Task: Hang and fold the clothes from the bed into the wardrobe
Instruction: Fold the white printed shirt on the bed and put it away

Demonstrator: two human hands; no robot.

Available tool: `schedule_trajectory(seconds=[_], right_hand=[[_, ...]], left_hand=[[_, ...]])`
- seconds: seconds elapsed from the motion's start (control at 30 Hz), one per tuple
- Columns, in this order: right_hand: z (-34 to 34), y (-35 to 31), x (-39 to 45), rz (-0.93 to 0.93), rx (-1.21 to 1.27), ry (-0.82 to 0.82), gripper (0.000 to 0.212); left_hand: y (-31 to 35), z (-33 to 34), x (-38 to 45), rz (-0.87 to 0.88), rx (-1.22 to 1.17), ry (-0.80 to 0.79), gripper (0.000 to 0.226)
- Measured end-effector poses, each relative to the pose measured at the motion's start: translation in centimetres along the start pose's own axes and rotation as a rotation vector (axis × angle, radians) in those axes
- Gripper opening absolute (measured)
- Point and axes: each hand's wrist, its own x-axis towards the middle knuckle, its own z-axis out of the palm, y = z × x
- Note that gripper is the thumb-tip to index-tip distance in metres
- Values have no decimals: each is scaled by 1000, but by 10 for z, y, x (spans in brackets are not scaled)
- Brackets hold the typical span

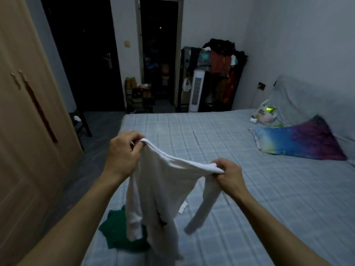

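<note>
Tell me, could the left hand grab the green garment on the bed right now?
Probably not yet: the left hand is pinching the white shirt, which hangs over the green garment. It lies close below, so freeing that hand should do.

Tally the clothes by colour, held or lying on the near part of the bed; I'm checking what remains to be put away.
White: 1, the white garment, gripped by left hand and right hand
Green: 1, the green garment on the bed
Total: 2

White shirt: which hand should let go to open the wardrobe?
Left, probably. The left hand is nearer the closed wardrobe, which stands on the person's left. The right hand can keep its grip on the white shirt.
</note>
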Motion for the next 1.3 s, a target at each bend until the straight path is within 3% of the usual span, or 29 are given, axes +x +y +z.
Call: schedule_trajectory(seconds=[0.37, 0.57, 0.8, 1.07, 1.3], right_hand=[[-87, 10, -34, -2, -207, 107, 33], [-118, 50, -33, 34, -211, 201, 35], [-155, 125, -17, 92, -206, 207, 32], [-223, 229, 16, 121, -216, 141, 32], [-201, 287, 20, 179, -204, 2, 27]], left_hand=[[9, 11, -62, -62, 13, -175, 16], [35, 27, -71, 55, 66, -405, 16], [85, 91, -69, 58, 116, -466, 17], [165, 188, -70, 14, 152, -464, 12], [179, 249, -110, -142, 166, -582, 11]])
